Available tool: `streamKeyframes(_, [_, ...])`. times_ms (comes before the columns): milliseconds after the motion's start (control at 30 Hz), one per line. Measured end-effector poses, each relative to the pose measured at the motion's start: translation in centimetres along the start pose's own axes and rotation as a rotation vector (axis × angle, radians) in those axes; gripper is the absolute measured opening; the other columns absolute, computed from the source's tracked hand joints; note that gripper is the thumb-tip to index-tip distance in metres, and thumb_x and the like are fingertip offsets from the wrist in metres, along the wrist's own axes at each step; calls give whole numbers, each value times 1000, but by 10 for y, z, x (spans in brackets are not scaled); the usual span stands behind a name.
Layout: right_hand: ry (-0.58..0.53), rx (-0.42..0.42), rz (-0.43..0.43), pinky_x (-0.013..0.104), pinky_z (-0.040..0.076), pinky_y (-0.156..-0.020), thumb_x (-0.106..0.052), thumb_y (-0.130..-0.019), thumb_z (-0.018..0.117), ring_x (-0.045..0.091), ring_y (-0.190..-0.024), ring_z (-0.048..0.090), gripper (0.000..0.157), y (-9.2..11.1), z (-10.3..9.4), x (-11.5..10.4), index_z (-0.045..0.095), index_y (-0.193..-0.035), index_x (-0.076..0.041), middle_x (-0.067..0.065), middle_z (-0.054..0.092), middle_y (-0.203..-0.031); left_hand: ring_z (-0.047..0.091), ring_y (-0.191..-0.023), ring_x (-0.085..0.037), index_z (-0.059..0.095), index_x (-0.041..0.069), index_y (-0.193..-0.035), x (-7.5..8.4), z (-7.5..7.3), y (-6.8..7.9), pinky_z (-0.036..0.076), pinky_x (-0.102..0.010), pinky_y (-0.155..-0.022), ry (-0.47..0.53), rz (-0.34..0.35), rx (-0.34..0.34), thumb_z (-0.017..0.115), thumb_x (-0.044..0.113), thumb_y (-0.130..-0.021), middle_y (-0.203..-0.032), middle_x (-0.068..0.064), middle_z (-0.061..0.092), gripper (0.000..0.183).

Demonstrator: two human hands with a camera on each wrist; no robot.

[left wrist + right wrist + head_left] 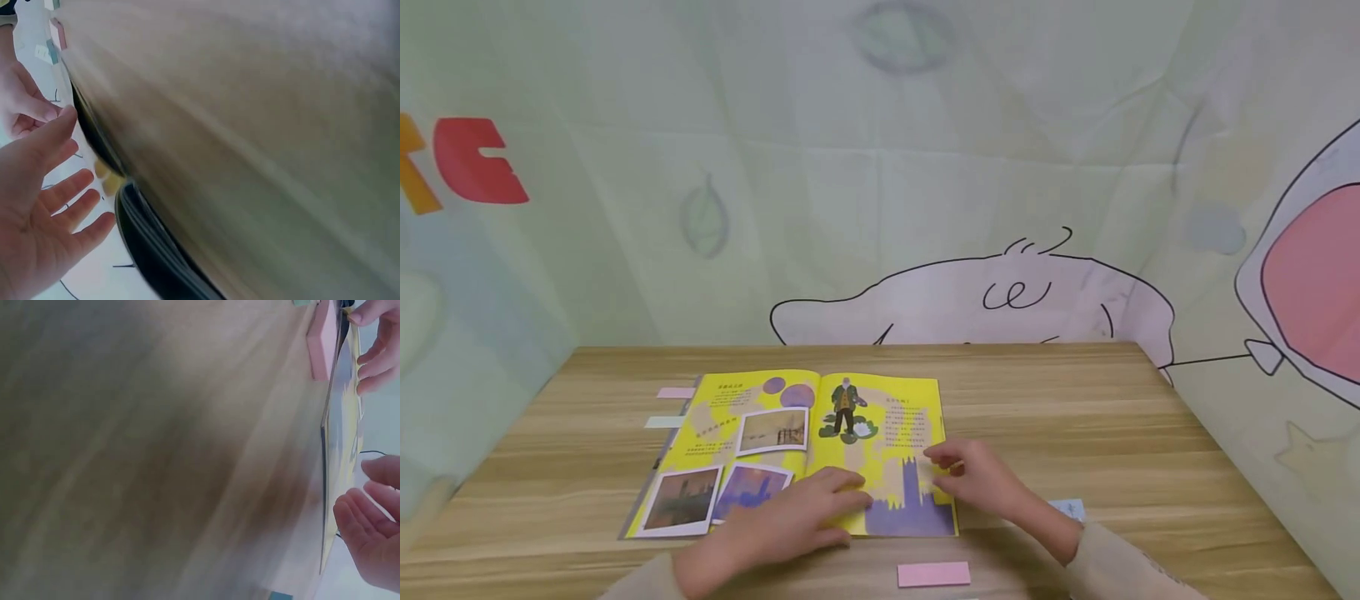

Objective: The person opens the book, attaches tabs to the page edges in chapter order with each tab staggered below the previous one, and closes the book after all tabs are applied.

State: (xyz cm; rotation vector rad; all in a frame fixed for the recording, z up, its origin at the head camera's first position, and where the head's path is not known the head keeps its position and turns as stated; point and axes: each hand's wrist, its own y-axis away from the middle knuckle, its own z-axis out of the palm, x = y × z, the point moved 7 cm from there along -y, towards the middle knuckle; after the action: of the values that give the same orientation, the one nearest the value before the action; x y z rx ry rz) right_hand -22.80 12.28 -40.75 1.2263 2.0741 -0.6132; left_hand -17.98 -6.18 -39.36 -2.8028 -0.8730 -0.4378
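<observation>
An open picture book (850,450) with yellow pages lies on the wooden table (1075,400). Its left page carries several painting prints, and its right page shows a standing figure (844,408) over a purple building silhouette. My left hand (790,518) reaches over the lower middle of the book, fingers spread and relaxed, pointing to the right page. In the left wrist view that hand (44,212) has its fingers apart and nothing in them. By the right page's outer edge is my right hand (981,479), its fingers loosely bent and the thumb (381,472) apart from them.
A pink sticky pad (933,574) lies in front of the book. Pink (676,392) and pale slips (662,422) show at its left edge. A light blue note (1069,508) is partly behind the right forearm. A printed cloth backdrop (880,167) stands behind the table.
</observation>
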Motion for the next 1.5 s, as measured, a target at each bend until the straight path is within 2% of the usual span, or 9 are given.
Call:
streamKeyframes(167, [-12, 52, 66, 33, 54, -74, 4, -77, 69, 22, -87, 61, 28, 2, -4, 7, 66, -106, 5, 12, 66, -97, 50, -117, -27, 59, 10, -122, 9, 2, -3, 42, -41, -97, -98, 89, 52, 67, 29, -84, -127, -13, 54, 43])
streamKeyframes(300, [-62, 96, 155, 32, 53, -73, 4, -77, 69, 20, -84, 61, 29, 3, -6, 14, 66, -106, 5, 9, 66, -93, 51, -116, -27, 59, 10, -123, 11, 3, -5, 43, -40, -96, -130, 105, 62, 68, 28, -84, -126, -13, 54, 43])
streamKeyframes(567, [-244, 177, 352, 28, 53, -69, 4, -77, 69, 17, -79, 58, 34, 6, -9, 30, 64, -110, 5, 5, 64, -86, 50, -118, -26, 59, 10, -123, 5, 4, -5, 41, -38, -98, -74, 40, 8, 67, 28, -85, -128, -12, 53, 43])
streamKeyframes(767, [-337, 203, 449, 28, 53, -70, 6, -76, 69, 17, -79, 57, 34, 7, -9, 38, 65, -109, 4, 6, 64, -86, 50, -118, -26, 59, 9, -123, 3, 2, -5, 41, -37, -98, -31, 27, -13, 66, 29, -85, -128, -11, 54, 43])
streamKeyframes(900, [-366, 197, 473, 29, 53, -70, 5, -75, 69, 17, -79, 57, 34, 9, -9, 38, 65, -110, 4, 6, 64, -87, 50, -118, -26, 59, 9, -124, 1, 3, -5, 42, -37, -98, -1, 10, -22, 66, 29, -86, -129, -11, 53, 44])
streamKeyframes(1067, [-459, 190, 473, 31, 54, -70, 7, -76, 68, 16, -79, 58, 35, 11, -9, 39, 62, -111, 9, 10, 65, -90, 50, -119, -26, 58, 8, -125, -1, 5, -5, 40, -38, -99, 16, -26, -37, 65, 29, -87, -130, -11, 53, 43])
streamKeyframes(1233, [-550, 165, 467, 31, 54, -71, 2, -79, 68, 16, -79, 60, 33, 11, -8, 42, 62, -109, 10, 11, 64, -92, 49, -121, -25, 58, 8, -125, -2, 7, -5, 39, -39, -100, 24, -61, -55, 63, 27, -88, -131, -11, 52, 42])
streamKeyframes(1400, [-613, 173, 495, 32, 54, -73, 1, -80, 67, 16, -79, 61, 31, 11, -6, 42, 61, -108, 12, 12, 65, -95, 49, -120, -26, 58, 6, -125, 0, 8, -5, 40, -39, -99, 5, -45, -59, 61, 26, -89, -131, -13, 52, 41])
streamKeyframes(1500, [-626, 197, 524, 35, 54, -74, 4, -80, 66, 17, -79, 62, 31, 13, -6, 43, 60, -109, 13, 14, 65, -97, 50, -119, -26, 57, 4, -125, 3, 9, -6, 41, -37, -99, -39, -9, -74, 58, 24, -91, -131, -14, 53, 40])
